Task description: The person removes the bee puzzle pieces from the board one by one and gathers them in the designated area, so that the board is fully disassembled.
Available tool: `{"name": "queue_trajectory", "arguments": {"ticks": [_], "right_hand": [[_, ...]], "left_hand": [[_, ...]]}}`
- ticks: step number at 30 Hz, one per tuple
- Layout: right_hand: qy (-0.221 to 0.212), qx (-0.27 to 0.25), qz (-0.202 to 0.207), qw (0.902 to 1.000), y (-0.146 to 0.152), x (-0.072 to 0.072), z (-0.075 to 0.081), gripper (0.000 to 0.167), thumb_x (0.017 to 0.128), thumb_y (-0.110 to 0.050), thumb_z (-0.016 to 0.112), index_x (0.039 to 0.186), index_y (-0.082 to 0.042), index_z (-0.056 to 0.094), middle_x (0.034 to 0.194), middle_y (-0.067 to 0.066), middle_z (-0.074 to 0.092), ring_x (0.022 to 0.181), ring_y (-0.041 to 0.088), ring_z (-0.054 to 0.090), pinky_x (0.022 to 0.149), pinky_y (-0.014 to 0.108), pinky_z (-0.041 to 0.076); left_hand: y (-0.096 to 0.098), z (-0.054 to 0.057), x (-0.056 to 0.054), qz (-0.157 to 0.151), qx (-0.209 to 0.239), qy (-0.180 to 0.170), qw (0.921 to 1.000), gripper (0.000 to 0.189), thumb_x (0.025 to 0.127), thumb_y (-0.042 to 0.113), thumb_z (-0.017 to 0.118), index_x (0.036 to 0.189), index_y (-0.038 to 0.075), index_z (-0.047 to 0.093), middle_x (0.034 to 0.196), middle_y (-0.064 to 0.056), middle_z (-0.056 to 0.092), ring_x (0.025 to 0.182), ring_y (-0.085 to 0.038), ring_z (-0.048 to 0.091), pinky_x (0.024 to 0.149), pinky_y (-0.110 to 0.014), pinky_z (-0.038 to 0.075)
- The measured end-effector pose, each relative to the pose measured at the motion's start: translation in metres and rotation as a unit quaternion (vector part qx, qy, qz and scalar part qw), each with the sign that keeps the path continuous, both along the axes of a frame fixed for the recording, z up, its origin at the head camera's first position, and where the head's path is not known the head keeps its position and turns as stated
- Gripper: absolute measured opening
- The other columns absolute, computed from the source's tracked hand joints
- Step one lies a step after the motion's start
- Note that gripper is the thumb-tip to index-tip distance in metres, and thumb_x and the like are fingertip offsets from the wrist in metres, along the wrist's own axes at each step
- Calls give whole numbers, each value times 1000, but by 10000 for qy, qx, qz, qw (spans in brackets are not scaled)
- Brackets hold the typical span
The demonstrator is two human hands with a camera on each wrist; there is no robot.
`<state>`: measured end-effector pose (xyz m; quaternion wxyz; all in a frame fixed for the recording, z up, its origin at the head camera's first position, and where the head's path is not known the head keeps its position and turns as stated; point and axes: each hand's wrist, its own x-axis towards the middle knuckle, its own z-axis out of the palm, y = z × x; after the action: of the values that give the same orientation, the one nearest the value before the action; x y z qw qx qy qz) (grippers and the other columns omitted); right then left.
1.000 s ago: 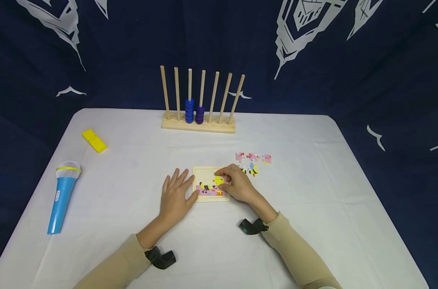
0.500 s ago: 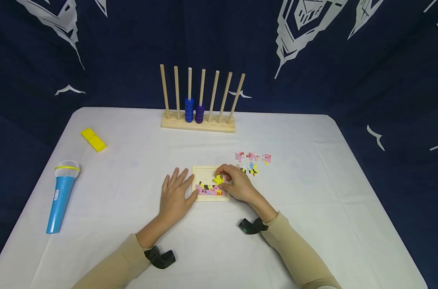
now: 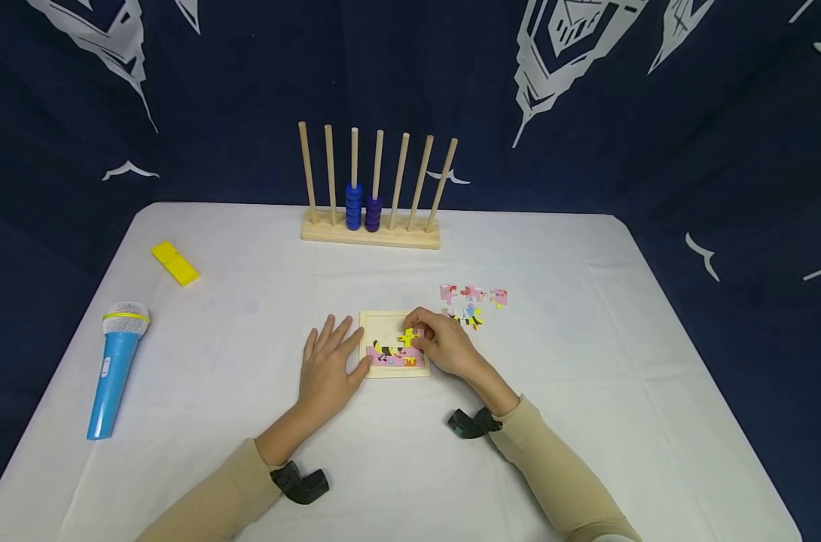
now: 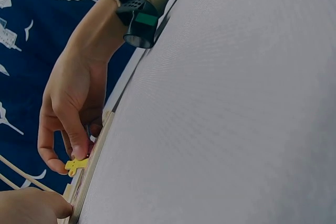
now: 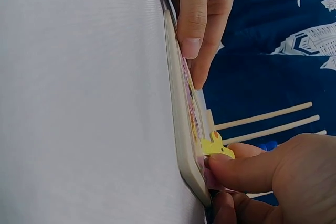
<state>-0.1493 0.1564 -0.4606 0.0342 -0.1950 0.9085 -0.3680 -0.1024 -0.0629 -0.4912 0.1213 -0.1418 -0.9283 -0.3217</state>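
Observation:
A shallow wooden jigsaw tray (image 3: 383,325) lies mid-table, its bottom row filled with pink pieces and its upper part bare. My right hand (image 3: 447,346) is over the tray's right side and pinches a yellow-and-pink jigsaw piece (image 3: 408,338) between thumb and fingers. In the right wrist view this piece (image 5: 216,146) stands tilted above the tray's surface. My left hand (image 3: 329,373) lies at the tray's left side with fingers spread and straight, its thumb touching the lower left rim. Several loose jigsaw pieces (image 3: 474,293) lie right of the tray, partly hidden by my right hand.
Behind the tray stands a wooden peg rack (image 3: 370,235) with blue and purple rings on two pegs. On the left lie a blue toy microphone (image 3: 114,376) and a yellow block (image 3: 175,263). A dark patterned cloth (image 3: 248,98) hangs behind the white table (image 3: 261,256).
My right thumb has shifted slightly up on the yellow-and-pink piece, and the piece has tilted and moved a little. My left hand stays in place.

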Motion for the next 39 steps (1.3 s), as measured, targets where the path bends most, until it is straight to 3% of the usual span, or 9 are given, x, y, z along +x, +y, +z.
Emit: {"name": "queue_trajectory", "arguments": {"ticks": [10,13,17,25,28,34,39], "right_hand": [[65,-84,61,9999,1,0,0,20,87,1,68,103,-11,65,78,4,61,67,13,46,64,24,36],[-72,-235,79,9997,1,0,3,20,88,1,67,104,-10,67,88,6,67,69,13,47,64,23,38],[-394,-585,6,9975,6,-2,13,17,91,-2,64,107,-8,68,90,7,66,71,15,49,65,24,40],[-678,-858,-831,9905,49,-15,32,20,93,-2,61,111,-5,68,96,11,64,80,21,53,67,28,46],[-767,-842,-1192,9863,73,-18,34,22,92,-1,61,113,-4,67,91,12,59,77,21,51,64,27,46],[-868,-492,-1815,9783,114,-20,34,20,92,-3,63,111,1,64,81,8,54,69,18,47,59,22,42],[-1076,-277,-2134,9706,130,-20,27,20,92,-7,64,110,1,63,75,5,50,66,16,44,56,24,38]], "left_hand": [[0,-1,0,4,-2,-10,10000,46,85,20,74,124,-3,65,143,-24,50,142,-46,32,113,-64,17],[-1,-1,0,13,-2,-10,10000,46,85,19,74,124,-3,65,143,-24,50,142,-46,32,114,-64,17],[-1,-1,-1,26,35,-3,10000,46,85,19,74,124,-3,65,143,-24,50,142,-46,32,113,-64,16],[-1,-3,-1,8,98,15,10000,46,85,20,74,123,-3,65,143,-24,50,142,-47,32,114,-64,15],[0,-4,-1,5,86,21,10000,46,85,20,74,124,-3,65,143,-24,50,142,-47,32,114,-65,15],[0,-4,-1,9,57,15,10000,46,85,20,74,124,-3,65,143,-24,50,142,-46,31,114,-64,15],[0,-3,-1,14,44,9,10000,46,85,20,74,124,-2,65,143,-23,50,142,-46,32,114,-64,16]]}}
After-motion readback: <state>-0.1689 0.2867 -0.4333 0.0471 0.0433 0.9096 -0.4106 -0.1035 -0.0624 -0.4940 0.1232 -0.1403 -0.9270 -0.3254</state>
